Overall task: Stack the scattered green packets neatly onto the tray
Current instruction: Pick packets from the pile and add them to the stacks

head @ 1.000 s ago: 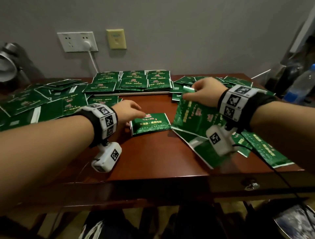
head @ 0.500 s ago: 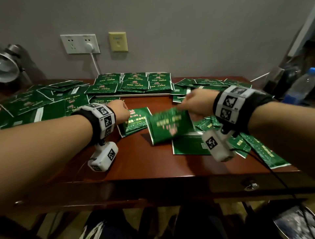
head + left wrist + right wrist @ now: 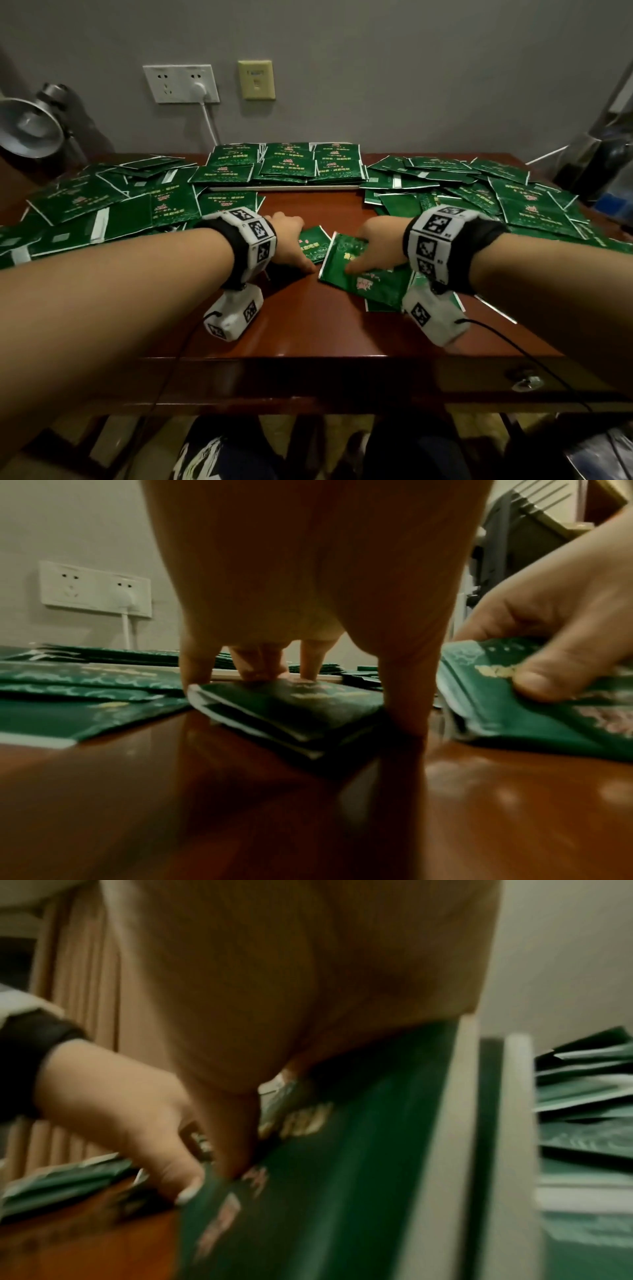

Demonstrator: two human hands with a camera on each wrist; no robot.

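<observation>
From the head camera, two bare forearms reach over a red-brown wooden table (image 3: 308,318) strewn with green packets (image 3: 89,205), heaped at the left and at the right (image 3: 534,202); at the far edge a pale tray (image 3: 284,187) carries neat rows of stacked packets (image 3: 287,166); a white wall socket (image 3: 181,83) with a plugged-in cord, a yellowish wall plate (image 3: 256,80) and a metal lamp shade (image 3: 29,125) at far left stand behind; the left hand (image 3: 291,241) rests over a small packet pile (image 3: 313,244) at mid-table, while the right hand (image 3: 378,245) pins another packet (image 3: 363,274) just beside it; gold lettering on the packets is too small to read.

From the left wrist camera, the left hand's fingers (image 3: 195,666) are spread apart and curled round the small pile, fingertips on its far edge and thumb on its near right corner; at right, the right hand's thumb (image 3: 561,674) clamps down on its own packet; tray and socket lie beyond.

From the right wrist camera, blurred, the right hand's thumb (image 3: 232,1131) presses a packet (image 3: 342,1191) held tilted, its white edge strip to the right; the print is unreadable; the left hand (image 3: 120,1118) sits just to the left; more packets (image 3: 589,1096) pile up at far right.
</observation>
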